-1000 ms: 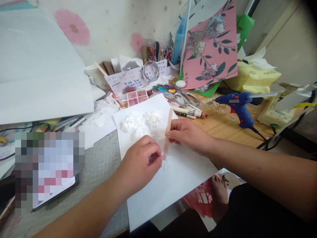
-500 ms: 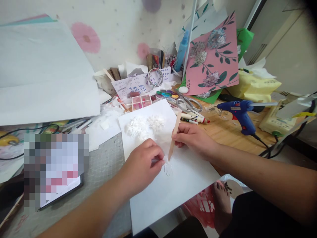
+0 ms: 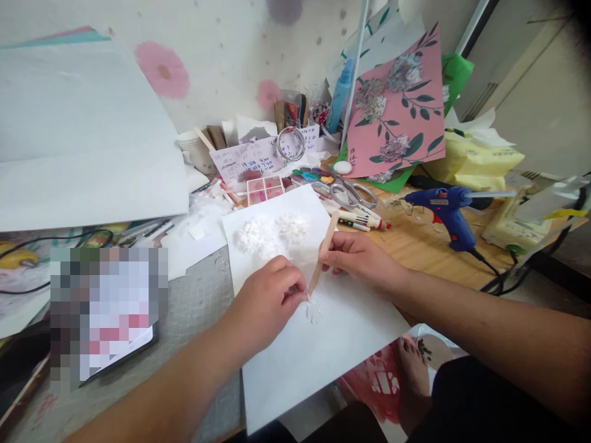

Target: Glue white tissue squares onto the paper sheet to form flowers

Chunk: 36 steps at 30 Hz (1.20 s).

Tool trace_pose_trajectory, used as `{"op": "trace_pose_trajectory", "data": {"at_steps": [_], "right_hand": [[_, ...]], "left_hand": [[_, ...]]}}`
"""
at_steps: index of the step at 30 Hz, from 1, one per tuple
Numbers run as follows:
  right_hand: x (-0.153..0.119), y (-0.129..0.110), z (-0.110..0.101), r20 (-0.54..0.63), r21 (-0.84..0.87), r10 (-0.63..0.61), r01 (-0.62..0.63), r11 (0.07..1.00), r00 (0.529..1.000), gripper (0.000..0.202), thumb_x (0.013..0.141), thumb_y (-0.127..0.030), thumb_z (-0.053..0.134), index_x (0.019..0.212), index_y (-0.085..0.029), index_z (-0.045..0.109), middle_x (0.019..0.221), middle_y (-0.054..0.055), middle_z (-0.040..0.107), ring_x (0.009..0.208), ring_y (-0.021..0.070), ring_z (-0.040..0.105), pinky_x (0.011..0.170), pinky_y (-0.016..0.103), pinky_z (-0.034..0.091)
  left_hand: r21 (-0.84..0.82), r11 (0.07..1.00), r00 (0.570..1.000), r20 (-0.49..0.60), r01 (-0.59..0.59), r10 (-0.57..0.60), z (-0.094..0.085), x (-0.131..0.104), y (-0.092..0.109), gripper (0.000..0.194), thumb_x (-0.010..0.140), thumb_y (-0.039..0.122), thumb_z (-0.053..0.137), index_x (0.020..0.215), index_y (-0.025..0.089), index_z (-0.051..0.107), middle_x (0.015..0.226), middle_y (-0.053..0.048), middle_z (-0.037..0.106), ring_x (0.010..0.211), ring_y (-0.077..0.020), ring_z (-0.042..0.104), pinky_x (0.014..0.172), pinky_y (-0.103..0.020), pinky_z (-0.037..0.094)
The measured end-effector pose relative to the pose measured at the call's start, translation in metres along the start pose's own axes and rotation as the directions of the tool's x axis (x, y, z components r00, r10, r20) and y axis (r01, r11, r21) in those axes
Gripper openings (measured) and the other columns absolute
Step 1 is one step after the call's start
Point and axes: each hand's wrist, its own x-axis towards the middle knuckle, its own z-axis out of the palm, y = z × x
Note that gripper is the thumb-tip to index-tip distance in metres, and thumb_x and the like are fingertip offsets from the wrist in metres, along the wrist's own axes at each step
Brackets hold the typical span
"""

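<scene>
My right hand (image 3: pixel 348 255) grips a flat wooden stick (image 3: pixel 324 247) with a pointed lower end. My left hand (image 3: pixel 274 292) is closed in a pinch on a small white scrap of paper (image 3: pixel 309 296), mostly hidden by the fingertips. The stick's tip meets or nearly meets that scrap. Just below lies a clear, shiny glue patch (image 3: pixel 314 314) on a sheet of white paper (image 3: pixel 295 381). Fluffy white paper flowers (image 3: pixel 256 234) sit on the sheet's upper part, beyond my left hand.
A blue glue gun (image 3: pixel 446 206) stands at right, its cord trailing down. Scissors (image 3: pixel 353 192) and markers (image 3: pixel 360 218) lie behind the sheet. A pink flower picture (image 3: pixel 397 111) leans at the back. At left, a phone (image 3: pixel 117 326), blurred out, rests on a grey cutting mat (image 3: pixel 203 320).
The stick's tip has moved slightly left and up, closer to my left fingertips. The white scrap in my left hand now shows less. Both hands keep their holds.
</scene>
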Motion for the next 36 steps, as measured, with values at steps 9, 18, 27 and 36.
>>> {"op": "trace_pose_trajectory", "data": {"at_steps": [9,18,27,36], "right_hand": [[-0.006,0.010,-0.010,-0.166,0.293,0.046,0.004,0.956,0.985,0.012,0.070,-0.030,0.069,0.068,-0.020,0.062,0.059,-0.003,0.055,0.052,0.0113,0.049,0.053,0.025,0.042],[-0.010,0.005,-0.008,-0.184,0.374,0.094,-0.019,0.927,0.978,0.013,0.069,-0.030,0.074,0.065,-0.020,0.067,0.062,0.001,0.056,0.055,0.0122,0.050,0.053,0.025,0.040],[-0.009,0.006,-0.004,-0.189,0.375,0.102,-0.024,0.927,0.977,0.015,0.066,-0.032,0.076,0.063,-0.021,0.067,0.060,0.001,0.055,0.055,0.0145,0.049,0.053,0.027,0.038],[-0.008,0.007,-0.005,-0.175,0.383,0.092,-0.018,0.924,0.980,0.015,0.065,-0.032,0.077,0.064,-0.021,0.067,0.061,-0.001,0.056,0.055,0.0132,0.049,0.054,0.025,0.038]], "left_hand": [[0.101,0.960,0.802,-0.577,0.261,-0.157,-0.082,-0.010,-0.030,0.014,0.085,0.031,0.051,0.092,0.024,0.061,0.079,0.002,0.066,0.068,-0.0132,0.061,0.064,-0.023,0.046],[0.384,0.710,0.787,-0.468,0.591,-0.402,-0.123,-0.016,-0.094,0.025,0.077,0.022,0.060,0.101,0.024,0.066,0.111,-0.004,0.066,0.096,-0.0221,0.062,0.083,-0.032,0.046],[0.583,0.616,0.847,-0.398,0.530,-0.352,-0.103,0.002,-0.095,0.031,0.089,0.030,0.057,0.118,0.018,0.055,0.126,-0.009,0.053,0.113,-0.0254,0.052,0.094,-0.048,0.043],[0.694,0.590,0.911,-0.292,0.412,-0.292,-0.094,0.000,-0.086,0.020,0.088,0.025,0.058,0.107,0.016,0.061,0.127,-0.008,0.053,0.115,-0.0257,0.050,0.095,-0.049,0.041]]}}
